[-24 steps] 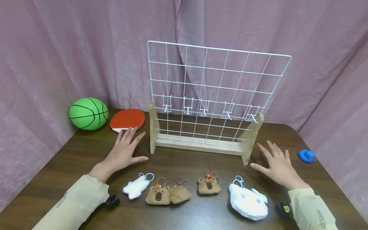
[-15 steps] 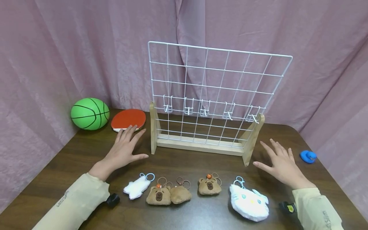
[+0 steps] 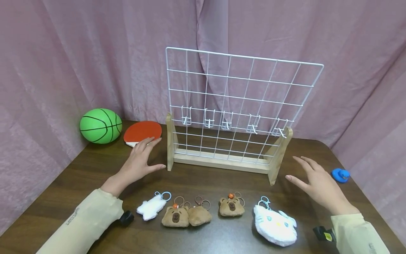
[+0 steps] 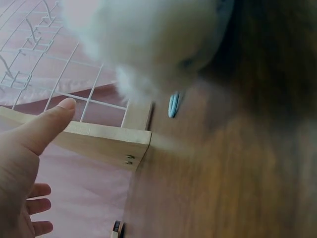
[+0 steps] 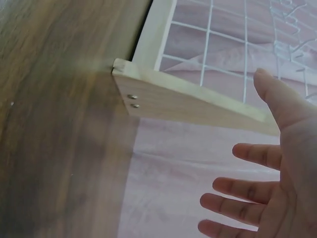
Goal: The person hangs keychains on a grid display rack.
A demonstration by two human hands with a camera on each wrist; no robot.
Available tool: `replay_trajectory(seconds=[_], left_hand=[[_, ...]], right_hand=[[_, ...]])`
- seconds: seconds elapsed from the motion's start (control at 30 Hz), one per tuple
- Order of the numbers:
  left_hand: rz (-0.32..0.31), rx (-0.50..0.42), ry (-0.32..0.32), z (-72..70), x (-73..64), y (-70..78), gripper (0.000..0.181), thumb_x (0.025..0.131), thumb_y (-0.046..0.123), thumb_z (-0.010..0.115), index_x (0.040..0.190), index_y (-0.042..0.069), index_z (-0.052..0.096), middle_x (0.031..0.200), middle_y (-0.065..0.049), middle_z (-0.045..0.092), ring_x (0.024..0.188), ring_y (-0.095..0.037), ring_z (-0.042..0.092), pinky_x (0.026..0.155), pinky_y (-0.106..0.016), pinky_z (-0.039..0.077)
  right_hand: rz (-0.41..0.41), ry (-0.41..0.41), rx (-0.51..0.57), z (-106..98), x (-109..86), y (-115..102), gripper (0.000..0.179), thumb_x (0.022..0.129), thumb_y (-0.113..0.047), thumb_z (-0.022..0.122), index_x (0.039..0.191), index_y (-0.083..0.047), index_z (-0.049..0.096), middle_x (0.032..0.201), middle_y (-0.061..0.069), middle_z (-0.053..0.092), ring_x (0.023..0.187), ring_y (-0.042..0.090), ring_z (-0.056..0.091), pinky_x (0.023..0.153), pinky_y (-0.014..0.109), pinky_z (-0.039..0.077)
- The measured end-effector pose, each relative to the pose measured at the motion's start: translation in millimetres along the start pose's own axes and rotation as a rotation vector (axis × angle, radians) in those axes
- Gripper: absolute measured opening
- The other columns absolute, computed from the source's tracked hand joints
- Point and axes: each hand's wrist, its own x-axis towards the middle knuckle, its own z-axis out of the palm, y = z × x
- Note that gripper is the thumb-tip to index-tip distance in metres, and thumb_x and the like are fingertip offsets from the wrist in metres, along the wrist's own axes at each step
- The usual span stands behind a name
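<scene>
In the head view my left hand [image 3: 134,165] is over the table at the left with nothing in it, its fingertips overlapping a red table tennis paddle [image 3: 144,131]. My empty right hand [image 3: 323,185] hovers to the right of a white wire grid rack [image 3: 219,158] on wooden legs. Along the front lie a small white plush keychain [image 3: 151,207], a brown bear-like plush keychain [image 3: 169,220], another lying face down [image 3: 199,215], a third brown one [image 3: 231,207], and a larger white cat-face plush [image 3: 276,227]. White fur [image 4: 148,44] fills the top of the left wrist view.
Several white hooks [image 3: 226,124] hang in a row on the grid. A green ball [image 3: 100,126] stands at the back left of the brown table [image 3: 222,236]. At the right edge sits a blue rubber duck [image 3: 340,175]. A pink curtain [image 3: 127,53] closes off the back.
My right hand has drifted right and a little towards me, away from the rack. The left hand's fingers have come closer together. The plush keychains stay where they were.
</scene>
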Motion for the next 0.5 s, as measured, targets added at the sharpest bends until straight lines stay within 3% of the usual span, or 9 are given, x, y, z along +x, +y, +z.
replay_trajectory(seconds=[0.27,0.5], left_hand=[[-0.036,-0.197,0.013,7.9,7.5,3.6,0.09,0.071,0.026,0.086,0.144,0.006,0.038,0.144,-0.022,0.041,0.133,-0.04,0.037,0.107,-0.06,0.034],[-0.101,-0.388,0.015,11.9,15.1,3.5,0.086,0.074,0.016,0.083,0.144,0.001,0.036,0.142,-0.024,0.041,0.127,-0.041,0.041,0.097,-0.056,0.046]], right_hand=[[-0.017,0.081,0.029,-5,-12.5,-11,0.066,0.092,-0.049,0.058,0.142,-0.008,0.043,0.138,0.023,0.048,0.122,0.047,0.047,0.089,0.066,0.041],[-0.111,0.157,0.112,-1,-13.2,-22,0.055,0.09,-0.034,0.067,0.136,-0.008,0.049,0.125,0.016,0.06,0.107,0.036,0.062,0.083,0.054,0.051]])
